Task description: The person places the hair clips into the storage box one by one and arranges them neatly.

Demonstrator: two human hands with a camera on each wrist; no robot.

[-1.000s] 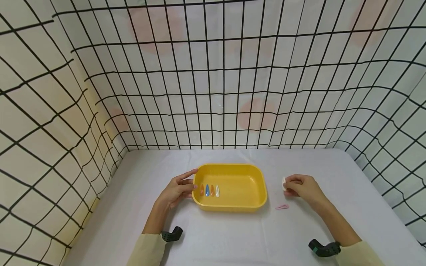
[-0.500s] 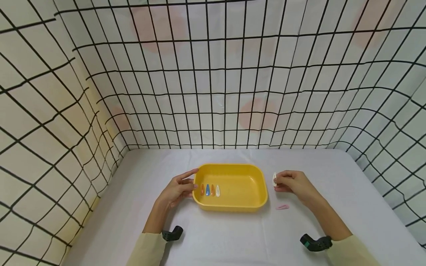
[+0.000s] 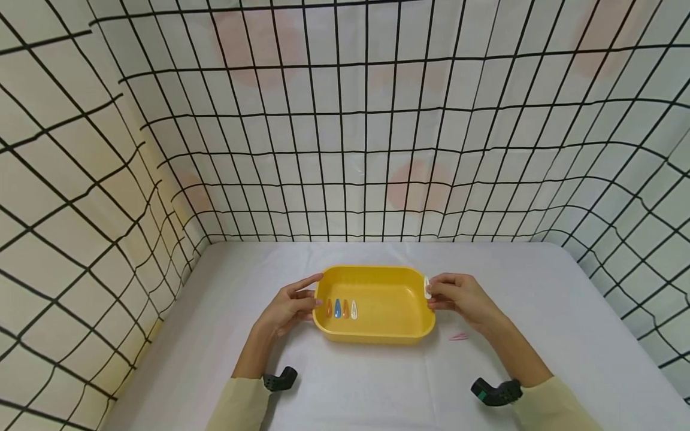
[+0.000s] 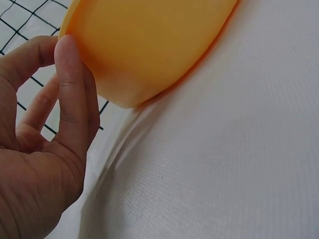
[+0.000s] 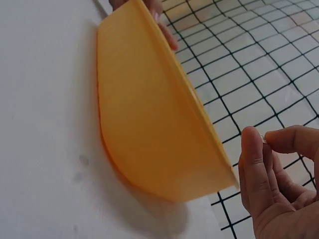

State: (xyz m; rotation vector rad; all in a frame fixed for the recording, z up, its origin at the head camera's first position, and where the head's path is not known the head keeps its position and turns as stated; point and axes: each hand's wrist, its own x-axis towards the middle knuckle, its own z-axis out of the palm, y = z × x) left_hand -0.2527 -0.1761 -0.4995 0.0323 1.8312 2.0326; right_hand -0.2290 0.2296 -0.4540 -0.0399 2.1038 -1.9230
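A yellow plastic tray (image 3: 377, 338) stands on the white-covered table. In it, near the left end, several snap hair clips lie side by side: an orange one (image 3: 329, 308), a blue one (image 3: 337, 308), another orange one (image 3: 346, 309) and a white one (image 3: 354, 309). My left hand (image 3: 288, 308) grips the tray's left rim, thumb on the edge, as the left wrist view also shows. Between thumb and fingers, my right hand (image 3: 458, 296) pinches a white hair clip (image 3: 427, 287), held upright at the tray's right rim. In the right wrist view the fingers mostly hide that clip.
A pink hair clip (image 3: 459, 337) lies on the table (image 3: 377, 389) to the right of the tray, near my right hand. White walls with a black grid (image 3: 345, 149) enclose the back and sides of the table.
My right hand has moved left with the white clip, from beyond the pink clip to the tray's right rim. The left hand has stayed at the left rim.
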